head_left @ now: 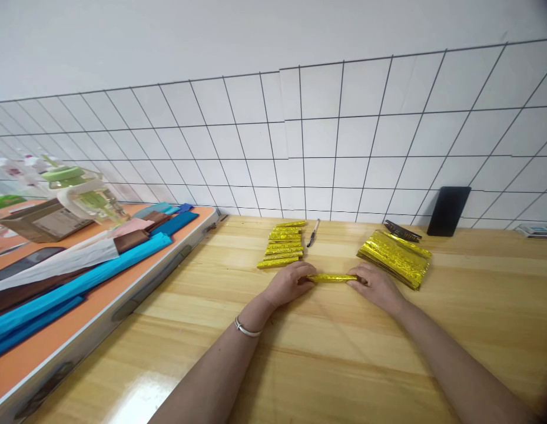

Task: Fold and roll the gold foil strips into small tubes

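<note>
Between my hands, a narrow strip of shiny gold foil [332,278], rolled or folded, lies level just at the wooden table. My left hand [291,282] grips its left end with the fingers pressed together, and a silver bangle [247,328] circles that wrist. The right end is pinched by my right hand [374,286]. Several similar gold foil rolls [284,247] lie in a stacked row beyond my left hand. Past my right hand sits a pile of flat gold foil sheets [395,258].
A pen [313,233] lies near the rolls. Behind the sheets is a dark clip-like object [402,231]. A black phone-like slab [448,211] leans against the tiled wall. At left, an orange-topped table [100,306] holds coloured paper rolls [136,256], a brown box [46,222] and a green-lidded bottle [85,191].
</note>
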Motion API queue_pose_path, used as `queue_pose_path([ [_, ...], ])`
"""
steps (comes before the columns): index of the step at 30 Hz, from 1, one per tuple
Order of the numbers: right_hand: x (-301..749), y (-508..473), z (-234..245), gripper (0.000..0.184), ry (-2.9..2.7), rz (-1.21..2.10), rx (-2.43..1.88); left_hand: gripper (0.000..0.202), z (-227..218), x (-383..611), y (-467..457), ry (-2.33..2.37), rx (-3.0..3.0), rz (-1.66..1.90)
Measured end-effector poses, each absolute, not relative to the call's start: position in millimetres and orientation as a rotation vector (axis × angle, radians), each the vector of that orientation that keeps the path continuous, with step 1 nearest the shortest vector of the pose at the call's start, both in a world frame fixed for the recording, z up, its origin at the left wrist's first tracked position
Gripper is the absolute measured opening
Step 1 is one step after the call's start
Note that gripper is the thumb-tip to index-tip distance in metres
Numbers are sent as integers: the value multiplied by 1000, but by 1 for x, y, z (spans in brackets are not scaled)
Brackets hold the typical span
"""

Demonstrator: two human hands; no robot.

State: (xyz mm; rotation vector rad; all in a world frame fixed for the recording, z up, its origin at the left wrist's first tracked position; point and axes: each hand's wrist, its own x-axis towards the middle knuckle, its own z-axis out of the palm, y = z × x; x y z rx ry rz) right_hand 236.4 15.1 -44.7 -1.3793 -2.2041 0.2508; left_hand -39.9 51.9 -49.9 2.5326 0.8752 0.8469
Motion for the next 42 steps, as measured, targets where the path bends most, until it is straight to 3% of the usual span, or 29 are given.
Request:
queue_pose_path([
  [13, 233, 11, -44, 28, -2251, 90, -1279, 20, -53, -41, 56, 834, 2643, 836],
  [42, 235, 13, -50, 23, -2252, 34, -1218, 17, -56, -41, 58, 808, 2578, 873],
])
